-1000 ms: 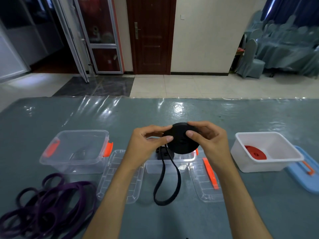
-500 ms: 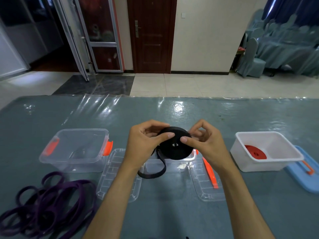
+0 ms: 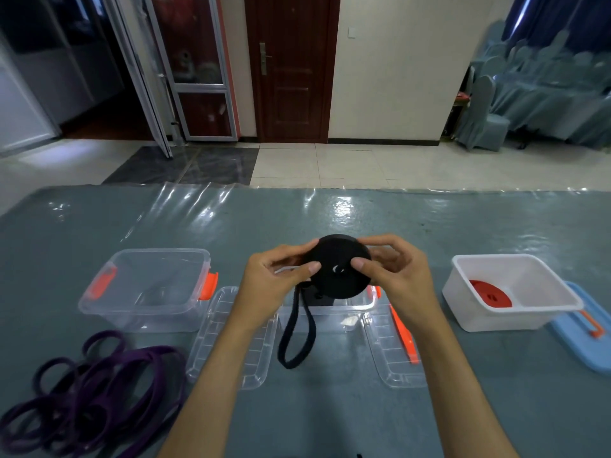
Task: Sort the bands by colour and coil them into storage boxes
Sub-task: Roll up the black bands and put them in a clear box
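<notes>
Hands at the middle clear box (image 3: 330, 307): left hand (image 3: 264, 282) and right hand (image 3: 396, 276) both gripped the black coil (image 3: 339, 266), thumbs pinched on its near face, fingers curled behind the rim, coil held in the air just above that box. Compared with half a second earlier the loose tail (image 3: 296, 328) hung longer, a narrow loop dropping from the coil's lower left edge down in front of the box; a second earlier it was about as long. Judgement: winding was not gaining, some wrap slipped back out, so this band remained unfinished. Coil's flat face was turned toward the camera, tilted slightly up; tail's long axis ran near vertical, bend at the bottom toward the viewer. Left of the middle box sat an empty clear box (image 3: 145, 289) with orange latches; nearer and further left, the purple bands (image 3: 92, 391) lay uncoiled. Right of it, a white box (image 3: 509, 292) held a red coil (image 3: 489, 294).
</notes>
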### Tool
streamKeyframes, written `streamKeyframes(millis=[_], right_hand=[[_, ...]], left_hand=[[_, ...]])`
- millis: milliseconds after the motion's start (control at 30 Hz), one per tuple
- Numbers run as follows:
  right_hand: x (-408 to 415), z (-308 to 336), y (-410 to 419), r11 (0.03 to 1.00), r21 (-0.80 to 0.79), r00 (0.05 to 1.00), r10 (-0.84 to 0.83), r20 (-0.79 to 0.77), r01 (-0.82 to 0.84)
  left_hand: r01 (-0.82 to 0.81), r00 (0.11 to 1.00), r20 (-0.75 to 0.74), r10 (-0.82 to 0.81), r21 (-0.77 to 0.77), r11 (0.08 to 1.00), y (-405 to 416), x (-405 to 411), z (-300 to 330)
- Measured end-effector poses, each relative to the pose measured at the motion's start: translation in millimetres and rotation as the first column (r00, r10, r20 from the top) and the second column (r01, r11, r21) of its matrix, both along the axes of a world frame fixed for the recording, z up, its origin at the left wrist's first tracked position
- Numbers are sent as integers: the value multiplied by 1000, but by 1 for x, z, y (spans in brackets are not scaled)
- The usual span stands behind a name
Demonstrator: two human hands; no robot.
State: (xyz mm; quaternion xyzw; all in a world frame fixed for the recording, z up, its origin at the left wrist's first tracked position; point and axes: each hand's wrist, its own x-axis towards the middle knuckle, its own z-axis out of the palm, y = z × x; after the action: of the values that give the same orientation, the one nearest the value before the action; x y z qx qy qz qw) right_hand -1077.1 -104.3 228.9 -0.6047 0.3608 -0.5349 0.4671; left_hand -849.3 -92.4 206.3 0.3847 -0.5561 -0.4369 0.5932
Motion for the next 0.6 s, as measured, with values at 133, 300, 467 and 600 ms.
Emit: streamKeyframes(millis=[133,300,467,600], right_hand=[[1,0,1,995,58,997,82,5,-82],[0,1,2,999,8,998,41,44,-42],[1,2,2,992,83,995,97,-8,-96],[3,0,3,997,34,997,74,-6,-73]], left_hand=[[-30,1000,4,30,-35,999,-1,-2,4],[17,1000,9,-17,-13,1000,-2,-6,3],[-99,995,15,100,-34,994,0,-3,3],[-62,998,8,62,-15,998,1,-3,-2]])
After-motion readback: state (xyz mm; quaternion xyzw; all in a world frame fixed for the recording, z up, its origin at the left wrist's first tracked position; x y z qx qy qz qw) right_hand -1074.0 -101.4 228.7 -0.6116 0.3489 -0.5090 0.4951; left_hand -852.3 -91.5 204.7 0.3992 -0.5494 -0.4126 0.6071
